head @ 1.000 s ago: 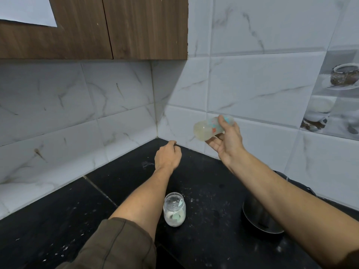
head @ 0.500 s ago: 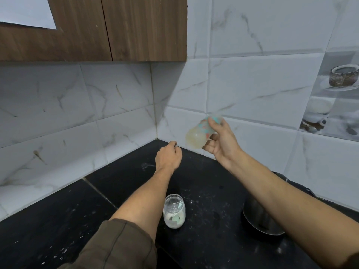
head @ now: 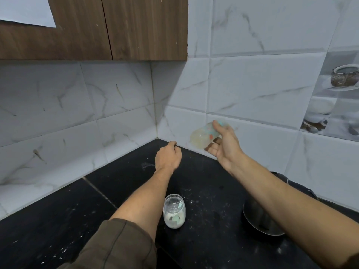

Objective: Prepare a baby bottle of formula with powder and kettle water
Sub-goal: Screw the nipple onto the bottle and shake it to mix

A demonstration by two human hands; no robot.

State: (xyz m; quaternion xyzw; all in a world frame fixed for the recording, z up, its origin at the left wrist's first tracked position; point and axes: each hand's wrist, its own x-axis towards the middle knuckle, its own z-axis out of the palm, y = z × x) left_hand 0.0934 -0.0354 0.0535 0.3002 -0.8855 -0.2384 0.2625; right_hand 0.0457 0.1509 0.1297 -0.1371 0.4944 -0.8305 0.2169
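My right hand (head: 226, 144) holds a baby bottle (head: 202, 137) in the air in front of the tiled wall, thumb on top and fingers underneath. The bottle lies tilted on its side, its base towards me, and is blurred by motion; it looks cloudy inside. To its left, my left hand (head: 168, 158) hovers over the black counter (head: 58, 220) with its fingers curled into a fist, and nothing shows in it. A small glass jar (head: 174, 214) with white powder at the bottom stands open on the counter beside my left forearm.
A dark metal kettle (head: 260, 222) sits on the counter at the right, partly under my right forearm. White powder specks lie scattered on the counter. A wooden wall cabinet (head: 136, 26) hangs above the tiled corner.
My right hand has swung the bottle slightly left and down, and the bottle is now blurred. My left hand, the jar and the kettle have stayed where they were.
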